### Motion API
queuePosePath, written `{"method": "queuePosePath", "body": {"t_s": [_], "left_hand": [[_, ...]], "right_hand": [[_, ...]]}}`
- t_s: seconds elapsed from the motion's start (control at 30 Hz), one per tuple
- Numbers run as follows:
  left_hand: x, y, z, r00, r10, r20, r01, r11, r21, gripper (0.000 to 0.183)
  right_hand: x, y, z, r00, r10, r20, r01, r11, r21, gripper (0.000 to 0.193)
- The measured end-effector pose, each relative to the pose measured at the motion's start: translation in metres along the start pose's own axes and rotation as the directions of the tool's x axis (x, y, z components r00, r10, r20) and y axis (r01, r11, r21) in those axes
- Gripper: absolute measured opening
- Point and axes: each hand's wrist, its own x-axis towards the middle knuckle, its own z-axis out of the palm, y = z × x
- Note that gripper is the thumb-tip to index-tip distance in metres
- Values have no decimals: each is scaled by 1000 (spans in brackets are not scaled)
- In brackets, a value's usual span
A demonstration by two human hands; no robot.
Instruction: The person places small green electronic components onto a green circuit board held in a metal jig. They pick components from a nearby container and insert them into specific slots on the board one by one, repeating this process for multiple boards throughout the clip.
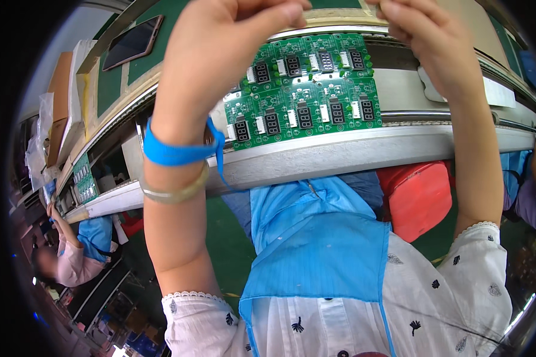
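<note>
A green circuit board panel [286,94] lies on the rail line in front of me, with two rows of black digit displays and white connectors. Beyond its far edge, my left hand [235,30] has thumb and fingers drawn together in a pinch. My right hand [426,41] is past the panel's far right corner, its fingers curled and pinched. The top of the picture cuts off part of both hands, so anything between the fingertips is hidden or too small to name. A blue strap [175,153] and a pale bangle [175,191] circle my left wrist and forearm.
A metal rail [315,152] runs along the near side of the panel. At the far left lie a phone [133,43] and, further down the line, another green panel [85,178]. A red stool [414,199] stands below the rail. Co-workers [80,262] sit on both sides.
</note>
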Motion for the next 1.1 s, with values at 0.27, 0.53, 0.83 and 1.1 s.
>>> {"method": "queuePosePath", "body": {"t_s": [0.27, 0.53, 0.83, 1.1], "left_hand": [[-49, -12, 6, 965, -51, 257, 84, 989, -121, 24], [-57, -21, 11, 967, -49, 251, 90, 984, -155, 26], [-59, -24, 11, 973, -59, 223, 118, 958, -261, 21], [-62, -28, 9, 978, -21, 210, 83, 952, -296, 18]], "right_hand": [[-39, 60, -31, 979, -100, 176, 77, 988, 132, 23], [-45, 62, -25, 987, -110, 120, 101, 992, 78, 19], [-46, 67, -30, 980, -138, 145, 132, 990, 53, 20], [-45, 64, -32, 957, -202, 209, 203, 979, 16, 18]]}}
